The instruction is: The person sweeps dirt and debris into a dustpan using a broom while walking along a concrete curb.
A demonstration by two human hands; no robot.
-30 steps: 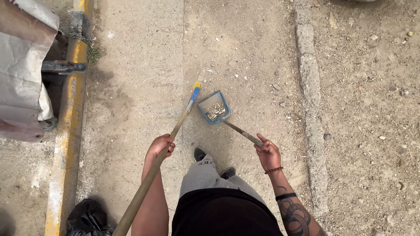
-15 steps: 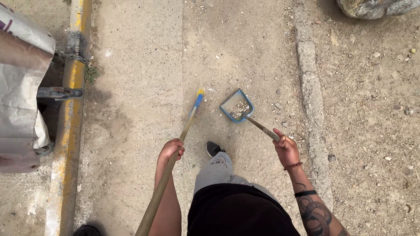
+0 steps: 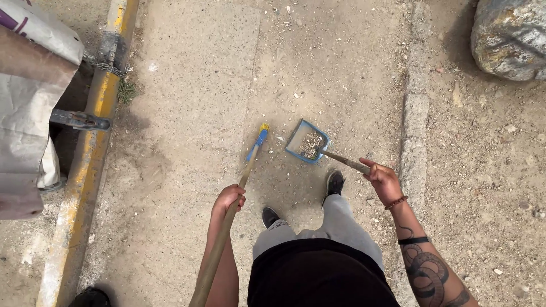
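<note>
right now my left hand (image 3: 228, 198) is closed around the wooden handle of the broom (image 3: 248, 163), which runs from the bottom of the view up and to the right. its blue and yellow head sits low over the concrete path (image 3: 193, 85); i cannot tell if the bristles actually touch it. my right hand (image 3: 383, 181) is wrapped around the long handle of the blue dustpan (image 3: 307, 142), and a beaded bracelet sits on that wrist. the pan is just to the right of the broom head, apart from it, and it holds a small heap of grit and little stones. whether the pan rests on the ground or hangs just above it i cannot say.

my two dark shoes show below the pan, one near the broom handle and one close under the pan's handle. small pebbles and bits lie scattered on the path ahead of the pan. to the left runs a yellow-painted kerb (image 3: 96, 113), with a grey sack (image 3: 28, 108) beyond it. to the right a stone edging strip (image 3: 414, 113) separates the path from bare dirt, and a large rock (image 3: 509, 37) sits in the top right corner.
</note>
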